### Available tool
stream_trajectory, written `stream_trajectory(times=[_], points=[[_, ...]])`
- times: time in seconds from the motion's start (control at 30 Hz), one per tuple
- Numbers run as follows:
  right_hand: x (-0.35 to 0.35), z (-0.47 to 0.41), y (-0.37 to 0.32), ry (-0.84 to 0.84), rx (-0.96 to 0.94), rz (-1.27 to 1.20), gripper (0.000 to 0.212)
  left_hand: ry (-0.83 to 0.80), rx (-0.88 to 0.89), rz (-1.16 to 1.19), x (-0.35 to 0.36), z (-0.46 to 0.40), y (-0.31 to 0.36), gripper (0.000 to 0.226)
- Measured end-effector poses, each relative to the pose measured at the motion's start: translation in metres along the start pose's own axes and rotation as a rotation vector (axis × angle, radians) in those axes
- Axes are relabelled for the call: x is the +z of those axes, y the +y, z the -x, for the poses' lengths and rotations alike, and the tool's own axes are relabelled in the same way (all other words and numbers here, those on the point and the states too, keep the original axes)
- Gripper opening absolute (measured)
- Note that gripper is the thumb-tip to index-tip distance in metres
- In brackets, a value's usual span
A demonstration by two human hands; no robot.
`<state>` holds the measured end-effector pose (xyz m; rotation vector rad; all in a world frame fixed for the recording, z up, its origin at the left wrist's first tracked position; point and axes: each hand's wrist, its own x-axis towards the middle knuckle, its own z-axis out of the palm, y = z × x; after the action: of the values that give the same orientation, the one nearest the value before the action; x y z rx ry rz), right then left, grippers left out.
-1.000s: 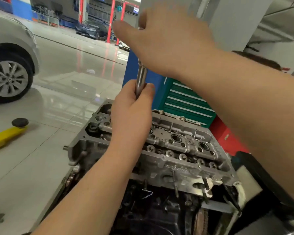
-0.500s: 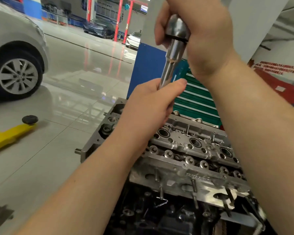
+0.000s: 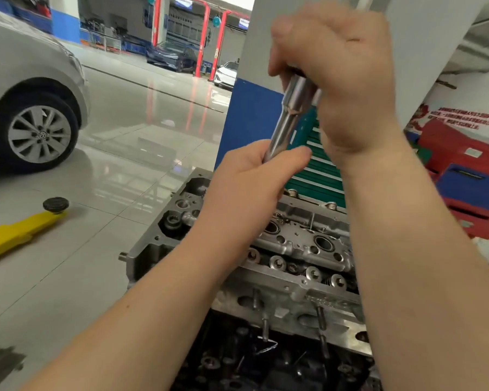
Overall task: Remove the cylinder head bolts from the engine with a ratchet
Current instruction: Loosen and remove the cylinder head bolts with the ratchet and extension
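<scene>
A bare aluminium cylinder head [image 3: 297, 280] sits on top of a dark engine block, low in the middle of the view. A shiny steel ratchet extension [image 3: 287, 125] stands nearly upright above the head's far left part. My left hand [image 3: 249, 190] is wrapped around its lower shaft and hides the bottom end and any bolt under it. My right hand [image 3: 339, 80] is closed over the tool's top end, so the ratchet head itself is hidden. Round valve tops and open bores show along the head to the right of my left wrist.
A yellow lift arm [image 3: 20, 232] with a black pad lies on the glossy floor at left. A silver car's wheel [image 3: 38, 134] stands behind it. A blue pillar [image 3: 249, 122], a green tool cabinet [image 3: 319, 170] and red equipment [image 3: 463, 170] stand behind the engine.
My right hand has gone from lying loosely over the top of the tool to gripping it firmly. The view has shifted left and closer; my left hand keeps its hold on the shaft.
</scene>
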<state>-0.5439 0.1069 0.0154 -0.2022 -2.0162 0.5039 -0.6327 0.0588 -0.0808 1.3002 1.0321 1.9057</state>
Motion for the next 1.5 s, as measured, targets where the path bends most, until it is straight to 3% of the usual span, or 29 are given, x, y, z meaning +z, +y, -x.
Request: stream_trajectory(times=[0.03,0.1,0.2,0.3,0.37,0.43,0.47,0.57,0.67,0.73,0.8,0.87,1.0,1.07,1.17,1.3,1.33,1.43,1.5], points=[[0.009,-0.017,-0.006,-0.011,0.006,-0.016,0.036,-0.030,-0.028,0.039,-0.001,-0.001,0.001,0.042],[0.013,-0.027,-0.009,0.102,-0.130,0.219,0.039,-0.067,-0.074,0.128,-0.004,-0.002,0.004,0.036],[0.024,-0.036,-0.009,0.097,0.034,-0.009,0.044,0.021,-0.055,0.107,-0.005,-0.002,0.004,0.037],[0.038,-0.041,-0.010,0.238,0.108,0.294,0.046,0.152,0.057,-0.035,0.000,0.002,-0.002,0.044],[0.034,-0.039,-0.019,0.317,0.229,0.740,0.054,0.229,0.130,-0.095,0.003,0.005,-0.005,0.036],[0.027,-0.031,-0.026,0.347,0.319,1.064,0.059,0.227,0.157,-0.138,0.007,0.007,-0.005,0.037],[0.027,-0.026,-0.030,0.359,0.290,1.105,0.059,0.204,0.150,-0.153,0.009,0.008,-0.005,0.042],[0.027,-0.024,-0.029,0.327,0.101,0.946,0.050,0.159,0.094,-0.111,0.005,0.007,0.001,0.054],[0.018,-0.030,-0.019,0.064,0.051,0.143,0.032,0.048,-0.007,0.008,-0.001,0.005,0.007,0.058],[0.016,-0.036,-0.011,-0.037,0.086,-0.159,0.030,-0.008,-0.082,0.089,-0.005,0.003,0.010,0.050],[0.022,-0.040,-0.009,-0.032,0.110,-0.168,0.033,-0.028,-0.131,0.147,-0.007,-0.001,0.012,0.046],[0.029,-0.041,-0.009,0.067,0.117,-0.026,0.039,0.000,-0.098,0.075,-0.008,-0.002,0.012,0.053],[0.027,-0.032,-0.017,0.305,0.266,0.895,0.053,0.099,0.060,-0.067,-0.006,0.004,0.011,0.038],[0.025,-0.024,-0.027,0.344,0.274,1.130,0.053,0.031,0.066,-0.080,-0.003,0.006,0.009,0.043],[0.022,-0.020,-0.028,0.345,0.120,1.040,0.051,-0.064,0.004,0.031,-0.005,0.004,0.009,0.039],[0.011,-0.030,-0.019,-0.017,0.105,0.089,0.036,-0.212,-0.110,0.221,-0.013,-0.001,0.015,0.035],[0.010,-0.034,-0.018,-0.069,0.128,-0.017,0.033,-0.225,-0.142,0.225,-0.014,-0.003,0.016,0.037],[0.018,-0.042,-0.020,-0.054,0.165,0.027,0.035,-0.191,-0.164,0.173,-0.017,-0.007,0.019,0.040],[0.024,-0.041,-0.023,0.047,0.178,0.218,0.039,-0.141,-0.085,0.045,-0.018,-0.006,0.020,0.038]])
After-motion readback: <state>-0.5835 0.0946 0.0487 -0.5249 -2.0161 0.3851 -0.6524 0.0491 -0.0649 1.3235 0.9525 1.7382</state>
